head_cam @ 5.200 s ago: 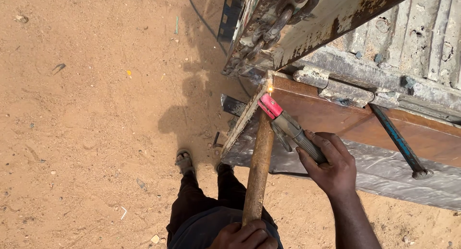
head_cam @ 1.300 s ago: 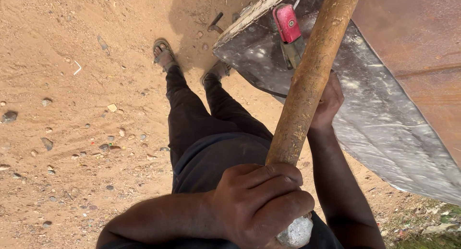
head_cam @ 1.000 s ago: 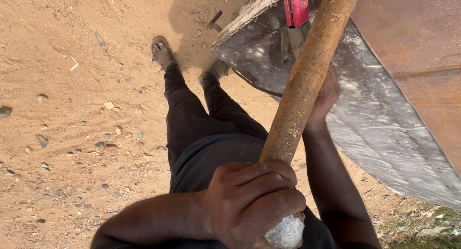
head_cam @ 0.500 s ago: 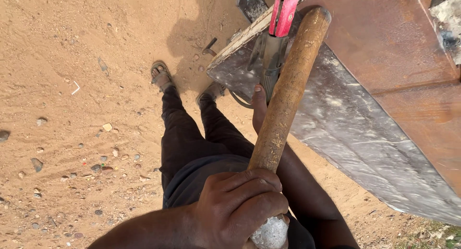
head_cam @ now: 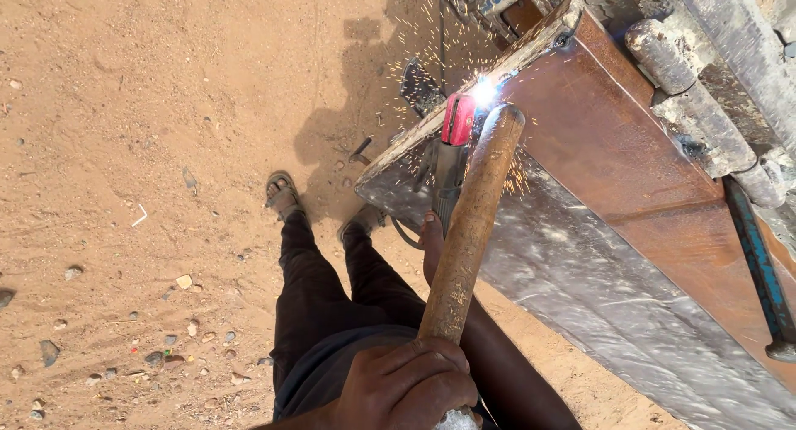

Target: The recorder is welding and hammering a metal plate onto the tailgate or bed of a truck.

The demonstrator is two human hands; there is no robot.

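Observation:
My left hand (head_cam: 406, 388) is closed round the lower end of a thick wooden handle (head_cam: 473, 223), which points up towards the weld. My right hand (head_cam: 431, 247) is mostly hidden behind that handle; only a thumb and part of the forearm show. It grips a welding electrode holder (head_cam: 458, 123) with a red head. At the holder's tip a bright arc (head_cam: 483, 90) throws sparks along the upper edge of a rusty brown steel plate (head_cam: 613, 148). A grey metal sheet (head_cam: 580, 297) lies just below the plate.
I stand on sandy ground with scattered stones (head_cam: 75, 272), my sandalled feet (head_cam: 282, 194) next to the sheet's corner. A blue-handled tool (head_cam: 759, 272) rests against the plate at right. Grey welded bars (head_cam: 688, 90) and scrap metal (head_cam: 423, 86) lie near the top.
The view has tilted up and back. The arc is lit and sparks fly, where half a second ago the holder was not sparking. My left hand keeps its grip on the wooden handle.

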